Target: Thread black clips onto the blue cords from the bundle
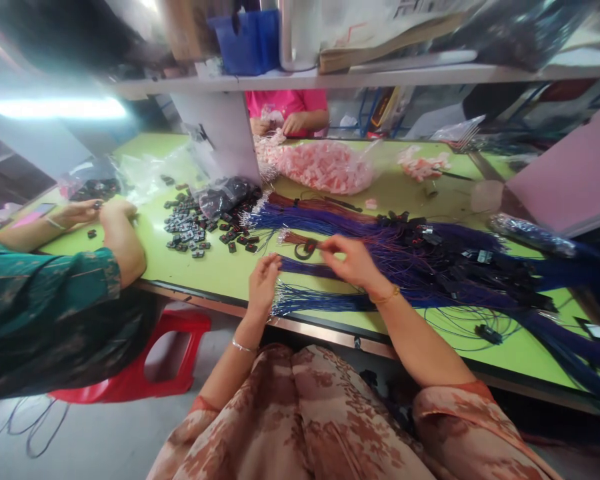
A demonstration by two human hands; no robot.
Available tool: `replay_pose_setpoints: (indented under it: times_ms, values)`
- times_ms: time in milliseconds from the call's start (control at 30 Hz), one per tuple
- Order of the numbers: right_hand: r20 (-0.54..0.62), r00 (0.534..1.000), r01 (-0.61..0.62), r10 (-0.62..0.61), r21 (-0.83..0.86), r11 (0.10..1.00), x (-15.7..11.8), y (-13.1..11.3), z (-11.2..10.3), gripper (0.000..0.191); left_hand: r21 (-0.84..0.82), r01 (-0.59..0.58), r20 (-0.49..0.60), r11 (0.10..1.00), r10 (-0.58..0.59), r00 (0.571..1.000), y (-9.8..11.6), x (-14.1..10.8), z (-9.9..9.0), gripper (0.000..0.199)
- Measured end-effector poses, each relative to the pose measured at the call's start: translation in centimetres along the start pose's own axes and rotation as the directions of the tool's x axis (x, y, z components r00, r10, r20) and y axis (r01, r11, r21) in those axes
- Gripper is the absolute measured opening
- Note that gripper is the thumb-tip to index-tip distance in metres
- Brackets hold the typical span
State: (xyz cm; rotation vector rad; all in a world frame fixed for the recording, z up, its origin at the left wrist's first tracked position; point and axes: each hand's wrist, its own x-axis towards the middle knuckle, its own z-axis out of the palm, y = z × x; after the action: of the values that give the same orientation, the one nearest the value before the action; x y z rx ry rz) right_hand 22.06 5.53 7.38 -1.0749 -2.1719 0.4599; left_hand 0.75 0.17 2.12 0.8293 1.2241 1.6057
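Observation:
My left hand (264, 283) is closed in a pinch at the silvery ends of the blue and purple wires, near the table's front edge; what its fingertips hold is too small to make out. My right hand (349, 261) has thumb and fingers pressed together beside a black roll or ring (306, 249), and I cannot tell what is between them. Blue wires (320, 300) lie under and in front of the right wrist. Behind the hands, a long bundle of purple wires (325, 220) runs right to black connectors (430, 243).
Small black parts (185, 223) lie loose at left, by a dark plastic bag (227, 195). A co-worker's arm (123, 240) rests at far left, near a red stool (180, 347). Pink pieces in a bag (325, 167) lie behind, before a person in pink (290, 110). A shelf (260, 81) crosses above.

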Motion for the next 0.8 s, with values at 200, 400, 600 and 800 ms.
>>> replay_pose_setpoints:
  times_ms: [200,400,600,800]
  values:
    - [-0.494,0.739,-0.650,0.458,-0.342,0.679,-0.4,6.9,-6.4,0.039,0.764,-0.334,0.174,0.552,0.323,0.930,0.5,6.9,-5.3,0.034]
    - [-0.336,0.689,-0.689,0.642,-0.578,0.437,-1.6,10.1,-8.0,0.032,0.887,-0.401,0.338,0.230,0.271,0.901,0.1,8.0,-7.3,0.030]
    - [-0.275,0.938,-0.318,0.212,-0.434,0.843,-0.5,2.1,-3.8,0.027,0.938,-0.338,0.312,0.073,0.242,0.919,0.8,6.6,-7.7,0.015]
    - [0.447,0.894,0.094,-0.044,-0.088,0.992,-0.4,-2.0,5.1,0.016,0.893,-0.333,0.227,0.302,0.336,0.914,0.7,5.7,-8.6,0.018]
